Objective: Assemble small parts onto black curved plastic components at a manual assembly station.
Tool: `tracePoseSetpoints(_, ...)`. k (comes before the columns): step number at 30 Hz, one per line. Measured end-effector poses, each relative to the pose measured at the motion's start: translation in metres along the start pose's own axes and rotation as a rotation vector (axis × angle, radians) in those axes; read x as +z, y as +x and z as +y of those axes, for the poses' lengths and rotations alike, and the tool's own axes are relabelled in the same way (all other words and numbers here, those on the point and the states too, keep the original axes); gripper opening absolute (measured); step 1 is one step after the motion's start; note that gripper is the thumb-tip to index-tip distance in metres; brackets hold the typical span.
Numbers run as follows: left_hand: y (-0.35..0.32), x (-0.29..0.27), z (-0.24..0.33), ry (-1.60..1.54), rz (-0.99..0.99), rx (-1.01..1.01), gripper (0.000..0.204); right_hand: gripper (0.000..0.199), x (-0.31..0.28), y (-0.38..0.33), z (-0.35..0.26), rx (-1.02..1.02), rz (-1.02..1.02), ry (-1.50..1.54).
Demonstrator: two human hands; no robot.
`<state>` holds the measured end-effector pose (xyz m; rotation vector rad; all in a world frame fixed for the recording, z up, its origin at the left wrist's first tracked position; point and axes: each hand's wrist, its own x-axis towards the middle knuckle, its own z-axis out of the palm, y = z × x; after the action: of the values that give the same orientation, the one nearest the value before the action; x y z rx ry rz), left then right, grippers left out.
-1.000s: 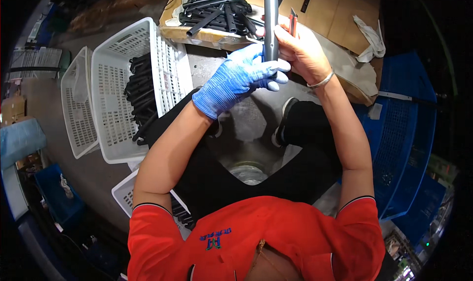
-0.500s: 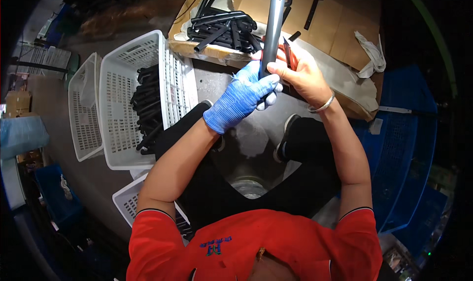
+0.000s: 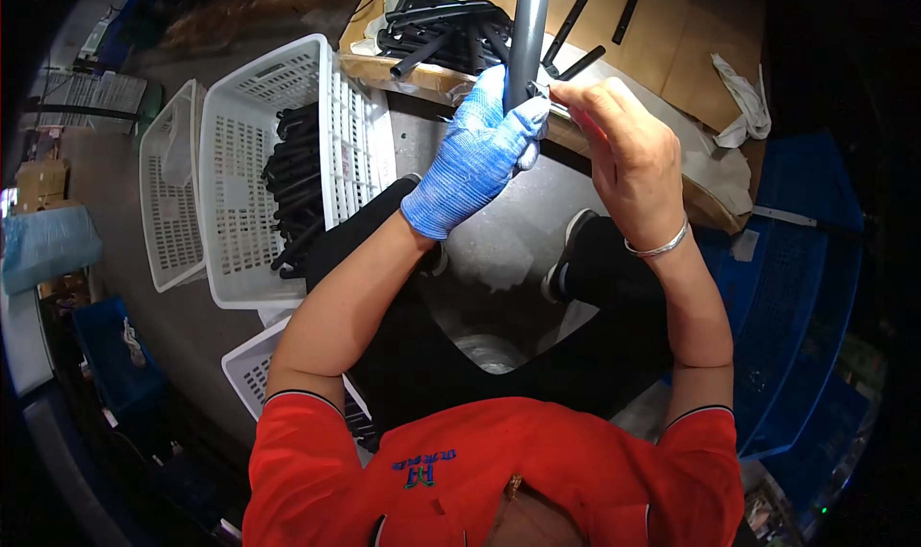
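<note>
Cardboard sheets [image 3: 672,48] strewn with black tubes [image 3: 441,34] back a grey pipe [image 3: 528,29] running up and away, clenched low by the gloved left hand [image 3: 475,158], the bare right hand [image 3: 624,154] pinching at its near end just beside.

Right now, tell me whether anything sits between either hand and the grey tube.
Nothing visible does. The gloved left hand is wrapped around the grey tube, and the bare right hand has its fingertips at the tube beside it. The black parts on the cardboard lie behind.
</note>
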<state>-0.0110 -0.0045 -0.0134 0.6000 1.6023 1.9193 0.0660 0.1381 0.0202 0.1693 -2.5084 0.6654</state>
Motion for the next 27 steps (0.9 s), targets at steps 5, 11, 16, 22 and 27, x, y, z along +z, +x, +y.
tracePoseSetpoints(5, 0.001, -0.004, -0.004, 0.368, 0.011, 0.124, 0.012, 0.020, -0.003, -0.001, -0.004, 0.018, -0.059, -0.114)
tracePoseSetpoints(11, -0.003, 0.003, 0.005, 0.066, 0.040, 0.010, 0.014, 0.020, -0.001, -0.002, -0.004, 0.024, -0.064, -0.139)
tracePoseSetpoints(16, -0.002, 0.000, -0.002, 0.053, 0.011, 0.051, 0.012, 0.022, 0.000, -0.003, -0.005, 0.028, -0.059, -0.124)
tracePoseSetpoints(22, -0.001, 0.001, 0.003, -0.070, -0.008, -0.058, 0.011, 0.024, 0.001, -0.004, -0.004, 0.040, -0.061, -0.132)
tracePoseSetpoints(27, -0.002, 0.000, -0.003, -0.055, 0.028, -0.019, 0.017, 0.023, 0.003, -0.006, -0.003, 0.028, -0.053, -0.135)
